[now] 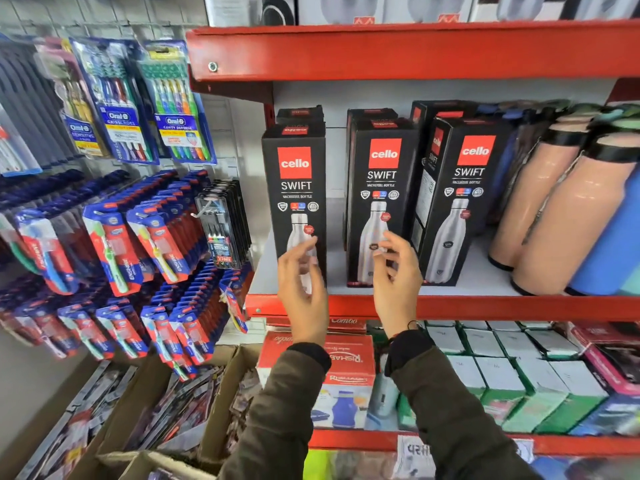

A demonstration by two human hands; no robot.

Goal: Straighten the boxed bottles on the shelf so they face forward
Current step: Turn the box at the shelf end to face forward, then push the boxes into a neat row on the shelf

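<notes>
Three black "cello SWIFT" bottle boxes stand upright on the white shelf (pixel 485 282) with its red front lip. The left box (pixel 294 181) and the middle box (pixel 381 174) face forward. The right box (pixel 464 188) is turned a little, so its left side panel shows. More black boxes stand behind them. My left hand (pixel 301 282) hovers in front of the left box's lower part, fingers apart, holding nothing. My right hand (pixel 394 275) is raised before the middle box's lower right corner, fingers spread and empty. Whether either hand touches a box is unclear.
Peach and blue loose bottles (pixel 554 209) lean at the shelf's right end. Toothbrush packs (pixel 145 98) hang on the wall at left. Below sit a red carton (pixel 349 358), white-and-green boxes (pixel 502 375) and open cardboard cartons (pixel 214 393). A red shelf (pixel 398 50) overhangs above.
</notes>
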